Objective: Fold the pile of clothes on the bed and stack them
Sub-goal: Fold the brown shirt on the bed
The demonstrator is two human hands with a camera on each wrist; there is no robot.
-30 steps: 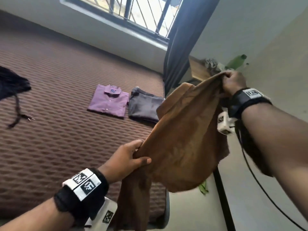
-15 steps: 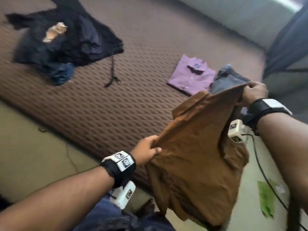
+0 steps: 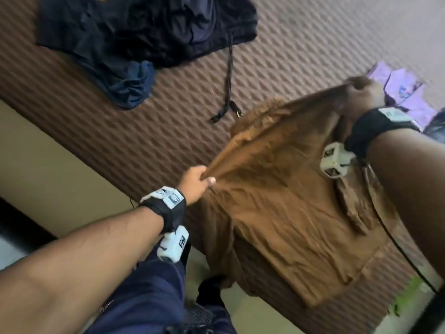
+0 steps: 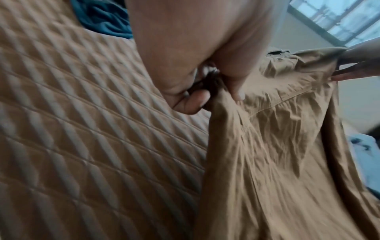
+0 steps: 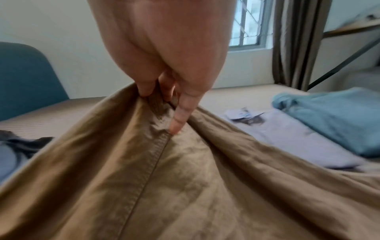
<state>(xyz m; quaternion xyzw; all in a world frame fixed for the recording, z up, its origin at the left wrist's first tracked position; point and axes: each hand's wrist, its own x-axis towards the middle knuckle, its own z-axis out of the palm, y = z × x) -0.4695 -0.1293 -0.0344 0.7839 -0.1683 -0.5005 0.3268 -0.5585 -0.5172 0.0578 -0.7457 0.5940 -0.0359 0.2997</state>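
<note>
Brown shirt (image 3: 277, 201) hangs over the bed (image 3: 120, 145) edge, pinched by left hand (image 3: 196, 183) and right hand (image 3: 363, 90) (small bunched grips), so it could slip or land skewed.

- The right hand (image 5: 164, 53) came down from the top centre of the frame, its fingers (image 5: 180, 116) pinching a bunched fold of the brown garment (image 5: 164, 186).
- The brown cloth spread from that pinch across the whole lower frame, a stitched seam running down its middle.
- At the right, a folded lilac shirt (image 5: 287, 139) lay on the bed (image 5: 236, 97), with a folded blue garment (image 5: 333, 116) touching its far side.
- Dark clothes (image 5: 22, 144) lay at the left edge.
- A window (image 5: 248, 24) and a curtain (image 5: 298, 40) stood at the upper right.
- A blue headboard (image 5: 26, 78) filled the left.
</note>
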